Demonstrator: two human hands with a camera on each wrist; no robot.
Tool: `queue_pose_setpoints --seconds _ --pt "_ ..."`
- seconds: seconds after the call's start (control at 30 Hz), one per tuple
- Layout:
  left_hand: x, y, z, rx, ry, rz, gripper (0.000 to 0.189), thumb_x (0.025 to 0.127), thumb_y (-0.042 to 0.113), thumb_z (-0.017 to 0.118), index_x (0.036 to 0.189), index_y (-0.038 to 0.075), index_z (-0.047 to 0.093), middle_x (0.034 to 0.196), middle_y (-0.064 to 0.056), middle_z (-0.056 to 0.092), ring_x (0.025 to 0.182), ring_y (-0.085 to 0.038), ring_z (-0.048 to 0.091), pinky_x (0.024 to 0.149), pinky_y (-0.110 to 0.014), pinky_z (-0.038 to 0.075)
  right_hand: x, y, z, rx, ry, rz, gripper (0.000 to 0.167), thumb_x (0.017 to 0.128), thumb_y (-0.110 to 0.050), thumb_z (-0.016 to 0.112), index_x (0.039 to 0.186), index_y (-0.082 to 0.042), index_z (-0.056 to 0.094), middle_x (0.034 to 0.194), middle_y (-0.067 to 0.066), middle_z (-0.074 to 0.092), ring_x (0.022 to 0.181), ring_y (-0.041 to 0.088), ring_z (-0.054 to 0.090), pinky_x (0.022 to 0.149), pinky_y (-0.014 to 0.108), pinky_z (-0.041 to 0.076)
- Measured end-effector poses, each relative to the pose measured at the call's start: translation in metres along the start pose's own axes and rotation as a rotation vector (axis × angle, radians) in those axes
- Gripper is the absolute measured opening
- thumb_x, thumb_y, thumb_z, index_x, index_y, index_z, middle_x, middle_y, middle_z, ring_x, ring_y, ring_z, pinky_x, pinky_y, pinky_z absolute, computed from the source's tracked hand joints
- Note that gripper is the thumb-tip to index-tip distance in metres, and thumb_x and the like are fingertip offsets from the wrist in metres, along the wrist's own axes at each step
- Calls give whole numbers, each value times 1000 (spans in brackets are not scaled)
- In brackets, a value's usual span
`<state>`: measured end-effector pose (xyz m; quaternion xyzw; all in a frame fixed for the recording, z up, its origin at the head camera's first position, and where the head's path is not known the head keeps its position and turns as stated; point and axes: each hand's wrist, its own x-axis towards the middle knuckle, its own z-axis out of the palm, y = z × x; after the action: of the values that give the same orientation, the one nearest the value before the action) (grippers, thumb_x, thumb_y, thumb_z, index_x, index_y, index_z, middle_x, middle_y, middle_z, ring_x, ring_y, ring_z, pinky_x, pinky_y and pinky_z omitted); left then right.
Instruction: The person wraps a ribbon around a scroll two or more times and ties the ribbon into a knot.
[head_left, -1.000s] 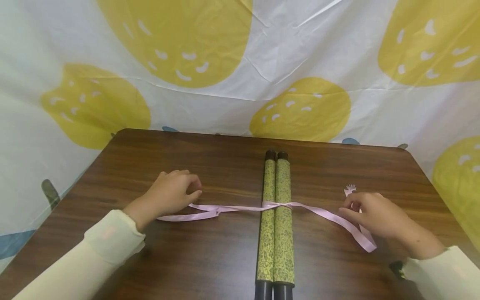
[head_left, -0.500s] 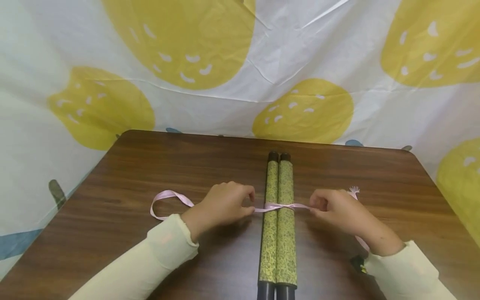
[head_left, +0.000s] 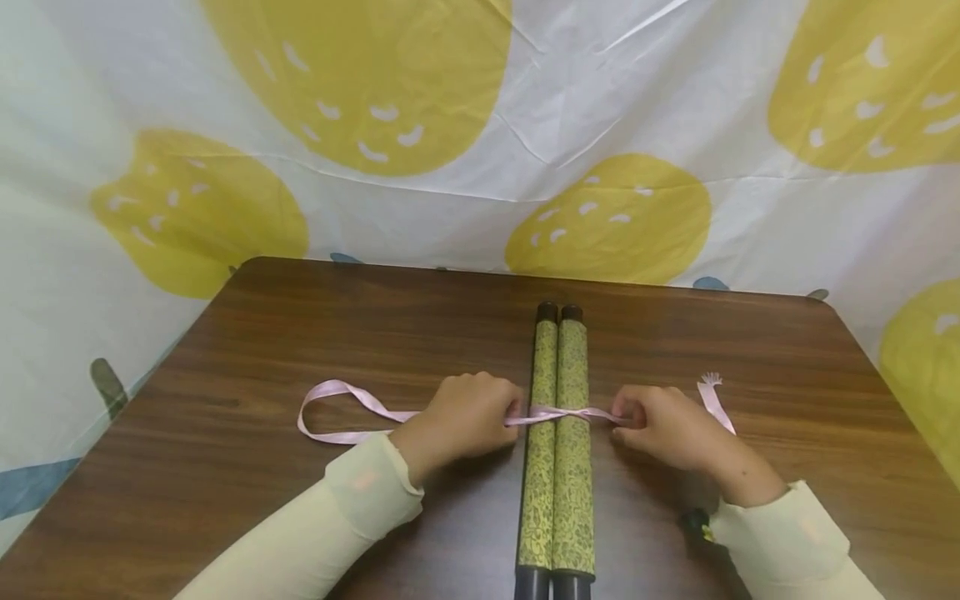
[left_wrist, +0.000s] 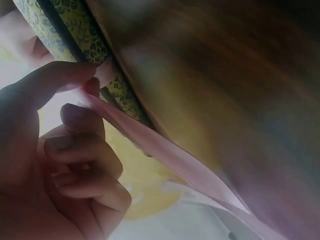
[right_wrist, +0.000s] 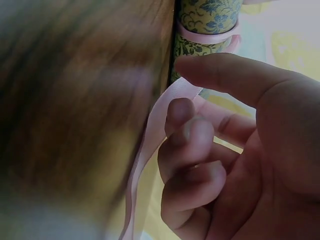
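Two rolled scrolls, a left scroll [head_left: 537,508] and a right scroll [head_left: 573,508], lie side by side on the table. Both have green-gold patterned covers and black end knobs. A pink ribbon [head_left: 551,414] wraps them near the middle and crosses on top. Just left of them, my left hand [head_left: 468,412] pinches the ribbon between thumb and index finger, as the left wrist view also shows. On the other side my right hand [head_left: 667,427] holds the opposite length of ribbon [right_wrist: 159,115] by thumb and fingers. Its exact fingertip contact is partly hidden.
The brown wooden table [head_left: 337,325] has rounded far corners. Behind it hangs a white curtain [head_left: 435,208] printed with big yellow fruit. A ribbon loop trails left of my left hand, and a frayed ribbon end [head_left: 714,400] lies beyond my right wrist.
Both hands have moved inward from far out on either side to close beside the scrolls. They now grip the ribbon near the crossing, and its left length lies in a loop.
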<state>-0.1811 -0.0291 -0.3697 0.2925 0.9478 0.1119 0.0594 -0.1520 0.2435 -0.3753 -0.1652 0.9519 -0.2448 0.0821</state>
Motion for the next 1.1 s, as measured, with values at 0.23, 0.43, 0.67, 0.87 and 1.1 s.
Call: queue_pose_setpoints --seconds 0.23,0.43,0.67,0.87,1.1 --pt "-3 -2 -9 -193 -35 10 11 83 28 73 75 28 65 64 13 58 61 -9 54 55 -31 44 0 2 -3 34 -39 12 9 87 -14 73 89 -15 64 63 -5 55 55 9 49 49 26 41" --pt "-2 0 -13 -322 -22 50 8 86 28 73 80 24 68 64 12 57 57 -5 51 54 -26 44 0 3 -2 43 -51 15 9 87 -13 73 86 -15 64 61 -6 54 54 9 49 49 25 42" --pt "3 1 -17 -627 -72 84 9 87 21 74 80 18 70 68 5 61 56 -7 55 56 -23 48 -1 4 -3 52 -66 32 10 87 -12 73 85 -15 64 60 -6 53 52 9 50 47 25 42" --pt "11 3 -21 -766 -82 102 13 89 22 75 83 11 73 72 -2 66 58 -5 53 54 -21 45 -1 5 -2 72 -82 37 9 87 -12 73 85 -14 64 60 -5 55 49 9 52 45 25 43" --pt "20 7 -26 -889 -120 101 10 90 17 73 88 7 73 78 -7 70 60 -8 54 53 -20 44 0 6 -1 76 -88 40 10 88 -12 72 85 -15 63 60 -4 55 47 9 52 43 26 44"
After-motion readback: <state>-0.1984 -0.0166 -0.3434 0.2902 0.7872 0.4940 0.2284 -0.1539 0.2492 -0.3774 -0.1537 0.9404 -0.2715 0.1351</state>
